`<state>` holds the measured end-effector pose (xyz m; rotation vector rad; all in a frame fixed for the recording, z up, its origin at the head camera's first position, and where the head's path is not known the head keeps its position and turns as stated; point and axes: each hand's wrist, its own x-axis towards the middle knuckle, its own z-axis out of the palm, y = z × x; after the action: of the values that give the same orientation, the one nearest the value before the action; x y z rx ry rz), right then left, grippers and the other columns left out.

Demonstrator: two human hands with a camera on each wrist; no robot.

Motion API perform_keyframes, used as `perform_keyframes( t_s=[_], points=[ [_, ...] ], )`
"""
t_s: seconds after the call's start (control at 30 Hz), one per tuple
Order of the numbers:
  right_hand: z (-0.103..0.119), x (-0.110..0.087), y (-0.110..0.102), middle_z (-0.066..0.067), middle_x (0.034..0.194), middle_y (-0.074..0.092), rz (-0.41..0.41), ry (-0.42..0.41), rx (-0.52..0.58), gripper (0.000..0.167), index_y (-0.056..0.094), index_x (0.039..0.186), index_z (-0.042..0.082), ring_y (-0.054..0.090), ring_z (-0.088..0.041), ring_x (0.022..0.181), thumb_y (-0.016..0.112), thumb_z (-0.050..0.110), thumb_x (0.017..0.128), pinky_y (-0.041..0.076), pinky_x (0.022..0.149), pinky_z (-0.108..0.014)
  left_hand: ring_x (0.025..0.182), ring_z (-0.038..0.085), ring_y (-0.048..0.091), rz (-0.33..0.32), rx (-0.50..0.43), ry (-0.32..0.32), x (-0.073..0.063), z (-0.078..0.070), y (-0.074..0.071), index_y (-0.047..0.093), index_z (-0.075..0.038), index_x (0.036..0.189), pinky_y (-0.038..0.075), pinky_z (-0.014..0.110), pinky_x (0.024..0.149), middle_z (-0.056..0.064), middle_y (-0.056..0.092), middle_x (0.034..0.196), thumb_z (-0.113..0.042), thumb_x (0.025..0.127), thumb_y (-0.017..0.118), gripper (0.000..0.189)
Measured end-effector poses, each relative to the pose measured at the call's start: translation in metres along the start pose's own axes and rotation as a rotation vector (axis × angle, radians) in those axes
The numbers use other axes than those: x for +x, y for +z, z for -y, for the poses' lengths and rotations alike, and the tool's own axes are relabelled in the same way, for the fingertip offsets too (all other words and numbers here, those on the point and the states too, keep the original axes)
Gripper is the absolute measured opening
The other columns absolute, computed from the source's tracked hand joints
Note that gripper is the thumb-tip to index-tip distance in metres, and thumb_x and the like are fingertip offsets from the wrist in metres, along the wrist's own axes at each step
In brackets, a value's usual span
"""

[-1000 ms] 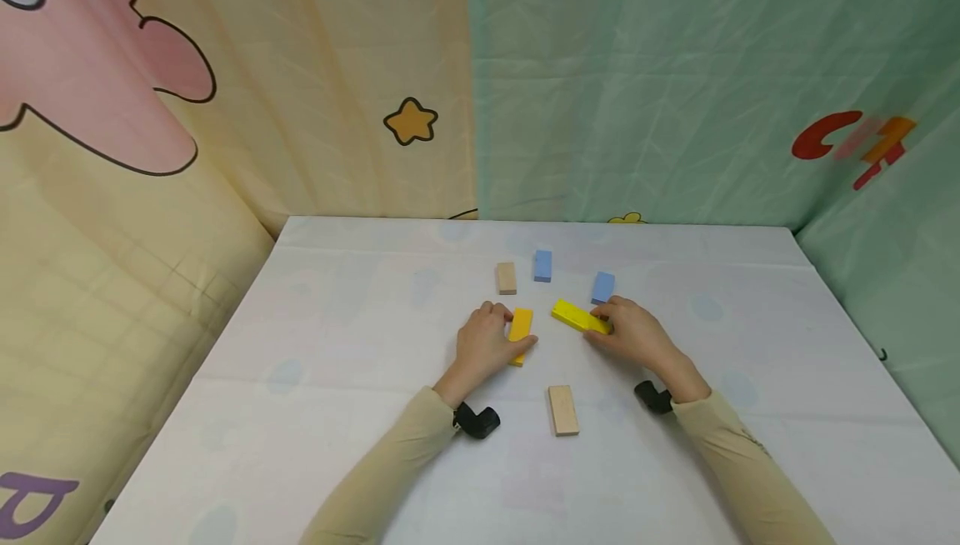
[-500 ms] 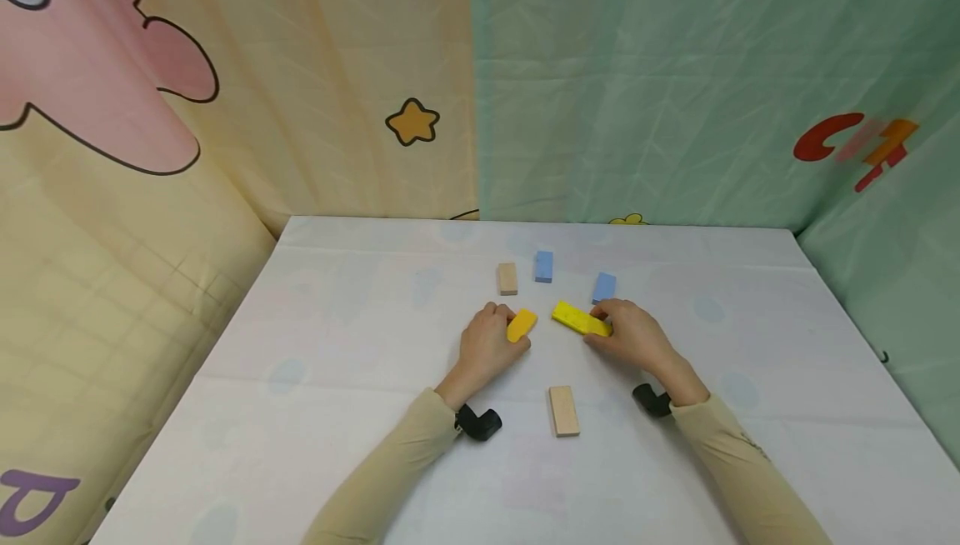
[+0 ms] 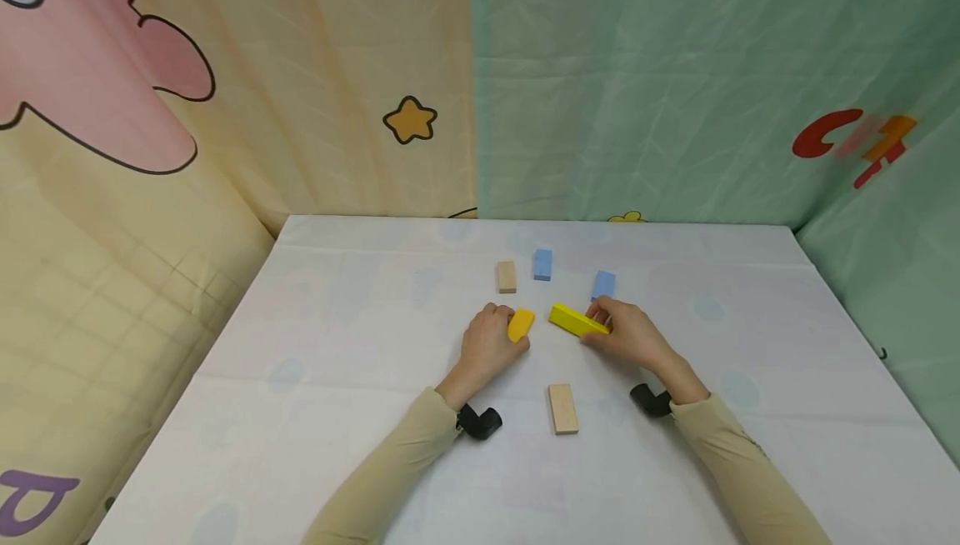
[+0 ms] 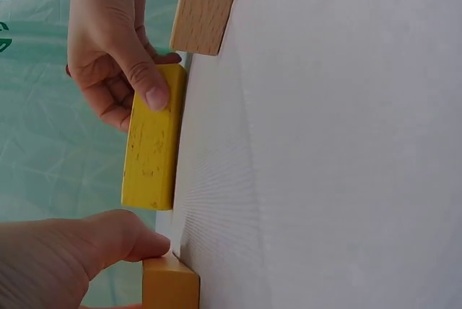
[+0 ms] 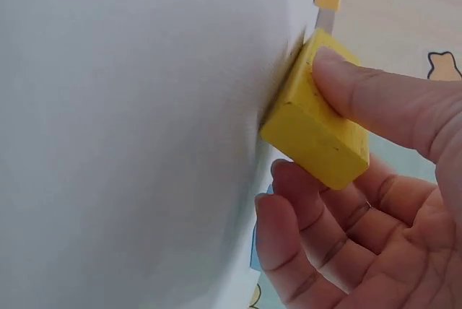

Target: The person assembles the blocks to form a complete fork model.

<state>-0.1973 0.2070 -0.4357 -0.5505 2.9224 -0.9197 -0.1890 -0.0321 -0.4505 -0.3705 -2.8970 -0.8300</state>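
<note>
In the head view, my left hand (image 3: 489, 343) grips an orange-yellow wooden block (image 3: 521, 325), thumb on the near side and fingers on the far side. To its right, my right hand (image 3: 630, 335) pinches the right end of a bright yellow block (image 3: 576, 321), which slants toward the left block with a small gap between them. The left wrist view shows the right thumb on the face of the yellow block (image 4: 150, 157), close to the cloth. In the right wrist view, this block (image 5: 314, 143) is tilted, one long edge right at the white surface.
A plain wooden block (image 3: 563, 409) lies nearer on the white-covered table (image 3: 300, 462). Beyond the hands are a smaller plain block (image 3: 506, 277) and two blue blocks, one at the back (image 3: 542, 265), the other (image 3: 603, 283) just behind my right fingers. Printed curtains (image 3: 660, 95) hang behind.
The orange-yellow block was longer in view and has turned in my left hand, now appearing shorter and slanted. The yellow block has shifted slightly left and tipped in my right hand.
</note>
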Motion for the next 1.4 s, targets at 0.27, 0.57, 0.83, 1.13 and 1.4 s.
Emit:
perform_keyframes(
  t_s=[0.27, 0.57, 0.83, 1.13, 1.4],
  points=[
    [0.002, 0.001, -0.001, -0.004, 0.080, 0.058, -0.033, 0.012, 0.034, 0.027, 0.063, 0.099, 0.000, 0.050, -0.019, 0.070, 0.077, 0.014, 0.080, 0.044, 0.063, -0.033, 0.076, 0.018, 0.053, 0.010, -0.084, -0.048, 0.001, 0.001, 0.000, 0.064, 0.001, 0.108, 0.046, 0.030, 0.067, 0.008, 0.059, 0.094, -0.025, 0.081, 0.070, 0.038],
    [0.002, 0.002, -0.002, -0.005, 0.080, 0.057, -0.127, 0.015, 0.039, 0.029, 0.062, 0.100, -0.001, 0.047, -0.019, 0.066, 0.077, 0.014, 0.080, 0.042, 0.057, -0.032, 0.076, 0.016, 0.058, 0.110, -0.364, -0.133, 0.006, -0.002, -0.003, 0.057, -0.004, 0.116, 0.048, 0.026, 0.062, 0.005, 0.065, 0.092, -0.031, 0.080, 0.075, 0.048],
    [0.000, 0.001, -0.002, -0.007, 0.084, 0.058, -0.161, -0.002, 0.051, 0.028, 0.062, 0.100, -0.001, 0.049, -0.019, 0.068, 0.077, 0.011, 0.080, 0.042, 0.056, -0.031, 0.047, 0.014, 0.058, 0.235, -0.562, -0.224, 0.012, 0.001, 0.001, 0.064, -0.001, 0.106, 0.048, 0.024, 0.046, 0.003, 0.063, 0.074, -0.031, 0.080, 0.078, 0.042],
    [0.000, -0.001, -0.003, -0.007, 0.084, 0.058, -0.177, -0.003, 0.061, 0.025, 0.062, 0.099, 0.001, 0.049, -0.020, 0.067, 0.077, 0.010, 0.080, 0.043, 0.053, -0.029, 0.056, 0.015, 0.063, 0.361, -0.665, -0.214, 0.018, -0.007, -0.001, 0.063, 0.002, 0.111, 0.051, 0.025, 0.056, 0.006, 0.062, 0.078, -0.021, 0.093, 0.064, 0.029],
    [0.000, -0.001, -0.001, -0.007, 0.086, 0.058, -0.169, 0.018, 0.067, 0.026, 0.061, 0.101, 0.000, 0.049, -0.020, 0.068, 0.076, 0.011, 0.082, 0.043, 0.055, -0.030, 0.056, 0.014, 0.065, 0.345, -0.641, -0.245, 0.023, -0.007, 0.005, 0.061, 0.005, 0.115, 0.052, 0.023, 0.054, 0.002, 0.066, 0.074, -0.022, 0.084, 0.075, 0.043]
  ],
)
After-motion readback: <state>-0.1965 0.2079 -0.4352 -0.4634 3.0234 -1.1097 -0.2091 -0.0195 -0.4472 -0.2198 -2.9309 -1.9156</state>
